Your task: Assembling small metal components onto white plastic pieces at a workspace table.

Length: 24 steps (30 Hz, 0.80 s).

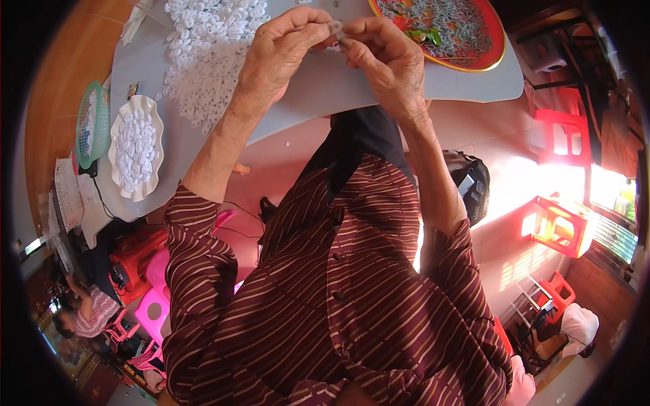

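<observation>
At twelve o'clock of the head view, above the grey round-edged counter (pixel 318 88), your two hands meet over one small white plastic ring piece (pixel 336 28). Your left hand (pixel 274 57) comes up from seven o'clock, its fingers (pixel 305 27) curled in and pinched closed on the left side of the piece. Your right hand (pixel 386 57) comes up from five o'clock, its fingers (pixel 352 37) likewise closed, thumb and forefinger nipping the right side of the same piece. The two sets of fingertips nearly touch, with only the little white piece between them, and it is held clear of the counter top; its exact shape is too small to tell.

Just to the ten o'clock side of your left hand lies a broad heap of loose white plastic rings (pixel 210 54), spread on the counter and reaching close to your wrist. Toward nine o'clock, well apart from your hands, a white scalloped dish (pixel 152 118) sits filled with more white pieces, and a green plastic mesh basket (pixel 98 111) stands just beside it at the counter's edge. At one o'clock, just beyond your right hand, a red round tray with a gold rim (pixel 491 57) holds a layer of grey pieces, with a small green clip-like thing (pixel 425 35) lying among them near your knuckles.

Red plastic stools (pixel 558 227) stand on the floor at three o'clock.
</observation>
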### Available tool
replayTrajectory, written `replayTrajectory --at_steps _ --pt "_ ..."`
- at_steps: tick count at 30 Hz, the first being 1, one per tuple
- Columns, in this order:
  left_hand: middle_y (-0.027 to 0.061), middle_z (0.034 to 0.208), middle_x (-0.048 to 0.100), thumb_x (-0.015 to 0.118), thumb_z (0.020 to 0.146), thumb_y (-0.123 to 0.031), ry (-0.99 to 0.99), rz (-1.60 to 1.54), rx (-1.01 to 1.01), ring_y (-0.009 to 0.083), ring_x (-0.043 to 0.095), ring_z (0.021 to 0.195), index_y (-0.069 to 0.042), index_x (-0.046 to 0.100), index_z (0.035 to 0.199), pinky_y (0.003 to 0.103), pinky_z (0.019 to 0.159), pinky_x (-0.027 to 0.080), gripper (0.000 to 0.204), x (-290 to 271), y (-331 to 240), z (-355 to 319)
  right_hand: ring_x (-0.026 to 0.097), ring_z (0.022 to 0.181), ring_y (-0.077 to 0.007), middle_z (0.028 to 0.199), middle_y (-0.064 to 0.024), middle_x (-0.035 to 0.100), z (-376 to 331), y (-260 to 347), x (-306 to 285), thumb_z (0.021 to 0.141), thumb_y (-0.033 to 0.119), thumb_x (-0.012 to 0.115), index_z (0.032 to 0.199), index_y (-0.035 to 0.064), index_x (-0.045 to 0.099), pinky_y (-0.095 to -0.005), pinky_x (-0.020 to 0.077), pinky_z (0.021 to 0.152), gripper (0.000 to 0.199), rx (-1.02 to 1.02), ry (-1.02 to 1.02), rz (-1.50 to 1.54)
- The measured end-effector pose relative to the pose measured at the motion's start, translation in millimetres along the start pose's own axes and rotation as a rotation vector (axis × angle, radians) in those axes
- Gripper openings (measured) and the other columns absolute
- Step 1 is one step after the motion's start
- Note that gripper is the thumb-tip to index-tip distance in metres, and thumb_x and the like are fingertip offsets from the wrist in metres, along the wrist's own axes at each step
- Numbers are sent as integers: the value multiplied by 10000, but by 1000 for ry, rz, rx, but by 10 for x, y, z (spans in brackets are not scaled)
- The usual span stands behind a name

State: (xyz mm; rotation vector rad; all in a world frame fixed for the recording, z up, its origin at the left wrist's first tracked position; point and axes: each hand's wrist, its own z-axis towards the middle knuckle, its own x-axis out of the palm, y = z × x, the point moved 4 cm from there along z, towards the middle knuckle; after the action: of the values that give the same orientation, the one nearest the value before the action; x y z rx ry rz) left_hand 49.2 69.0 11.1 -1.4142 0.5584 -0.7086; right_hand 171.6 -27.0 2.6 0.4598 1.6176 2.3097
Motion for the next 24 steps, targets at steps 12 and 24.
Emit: replayTrajectory --at_steps 12,24 --pt "4 905 603 547 887 -120 101 143 68 68 557 812 -7 590 1049 209 766 427 203 -6 -10 20 572 686 -67 803 -32 642 -10 14 -13 828 28 620 971 -10 593 -205 478 623 150 7 -6 6" --pt "38 653 586 511 904 -232 1 400 123 77 512 624 -13 591 888 245 593 432 233 125 -61 -83 602 743 -83 831 -52 643 -1 41 -24 828 48 633 1051 -17 588 -213 492 672 236 36 -9 8"
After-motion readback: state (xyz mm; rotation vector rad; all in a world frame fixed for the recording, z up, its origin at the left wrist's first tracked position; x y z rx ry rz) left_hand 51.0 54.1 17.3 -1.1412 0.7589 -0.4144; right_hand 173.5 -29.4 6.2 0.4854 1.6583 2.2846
